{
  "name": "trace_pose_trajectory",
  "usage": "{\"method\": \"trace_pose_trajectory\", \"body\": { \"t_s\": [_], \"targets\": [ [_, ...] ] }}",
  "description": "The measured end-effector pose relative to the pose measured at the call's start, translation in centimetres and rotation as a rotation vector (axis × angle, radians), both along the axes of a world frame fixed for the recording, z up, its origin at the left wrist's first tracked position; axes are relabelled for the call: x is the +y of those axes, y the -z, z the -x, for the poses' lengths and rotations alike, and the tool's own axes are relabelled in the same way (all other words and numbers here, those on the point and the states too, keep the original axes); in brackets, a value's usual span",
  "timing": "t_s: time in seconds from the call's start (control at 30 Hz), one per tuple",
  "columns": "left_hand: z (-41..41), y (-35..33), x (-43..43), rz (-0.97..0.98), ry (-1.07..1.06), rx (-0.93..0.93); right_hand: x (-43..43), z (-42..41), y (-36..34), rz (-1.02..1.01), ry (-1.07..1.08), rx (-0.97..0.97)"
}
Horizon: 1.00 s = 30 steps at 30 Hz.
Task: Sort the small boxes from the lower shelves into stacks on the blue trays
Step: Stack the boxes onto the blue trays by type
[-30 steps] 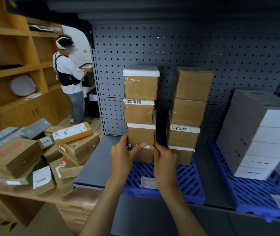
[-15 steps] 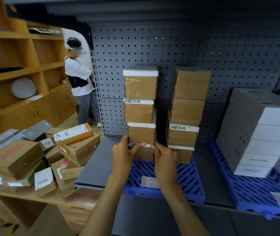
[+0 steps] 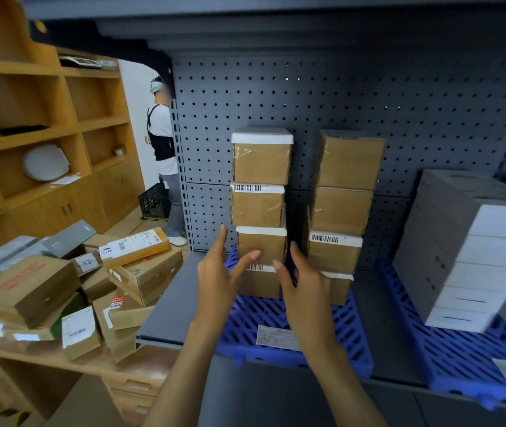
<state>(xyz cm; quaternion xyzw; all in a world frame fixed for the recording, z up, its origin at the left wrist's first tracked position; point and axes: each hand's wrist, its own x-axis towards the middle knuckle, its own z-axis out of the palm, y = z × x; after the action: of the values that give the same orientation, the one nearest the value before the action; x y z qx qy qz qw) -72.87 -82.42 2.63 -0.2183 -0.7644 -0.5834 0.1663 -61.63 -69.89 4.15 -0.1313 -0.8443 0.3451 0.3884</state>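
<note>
My left hand (image 3: 214,278) and right hand (image 3: 304,282) were both open, fingers straight and spread, holding nothing. They hovered on either side of the lower part of the left stack (image 3: 259,211); I could not tell whether any fingertip touched the cardboard.

That stack was four small brown boxes high and stood on the blue tray (image 3: 245,322), towards its back. Just beside it on the same tray stood the right stack (image 3: 342,211), also four boxes high and leaning slightly. My right hand hid part of the gap between their bottom boxes.

Several boxes had white tops or strips. One barcode (image 3: 247,188) sat on the second box of the left stack and another on the third box of the right stack; the digits were too small to read. A paper label (image 3: 276,337) lay flat on the front of the tray, its print blurred.

Behind the stacks rose a grey pegboard (image 3: 368,97). To the right, a second blue tray (image 3: 448,359) carried a pile of grey and white boxes (image 3: 473,257).

To the left, a wooden tabletop (image 3: 91,362) held a heap of parcels (image 3: 33,288); one bore smeared red print, another handwriting I could not make out. Beyond, a person (image 3: 162,140) stood beside a black crate (image 3: 154,204), near the wooden shelves (image 3: 45,124).
</note>
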Motion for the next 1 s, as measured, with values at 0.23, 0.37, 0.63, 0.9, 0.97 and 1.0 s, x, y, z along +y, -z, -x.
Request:
{"method": "trace_pose_trajectory", "body": {
  "t_s": [0.23,0.37,0.63,0.9,0.97,1.0],
  "targets": [
    [0.2,-4.8,0.9,-0.131,0.142,0.072,0.7,3.0,-3.2,0.120,-0.085,0.023],
    [0.5,-4.8,1.0,-0.129,0.128,0.058,0.9,4.2,-3.1,0.128,-0.126,0.095],
    [0.6,-4.8,1.0,-0.137,0.123,0.027,0.9,4.5,-3.3,0.076,-0.106,0.123],
    [0.4,-5.0,1.1,-0.160,0.114,0.038,0.7,4.6,-3.2,0.027,-0.064,0.197],
    [0.4,-5.1,1.1,-0.167,0.114,0.034,0.6,4.7,-3.1,0.030,-0.058,0.212],
    [0.4,-5.1,1.1,-0.170,0.115,0.028,0.6,4.7,-3.0,0.030,-0.049,0.219]
  ]
}}
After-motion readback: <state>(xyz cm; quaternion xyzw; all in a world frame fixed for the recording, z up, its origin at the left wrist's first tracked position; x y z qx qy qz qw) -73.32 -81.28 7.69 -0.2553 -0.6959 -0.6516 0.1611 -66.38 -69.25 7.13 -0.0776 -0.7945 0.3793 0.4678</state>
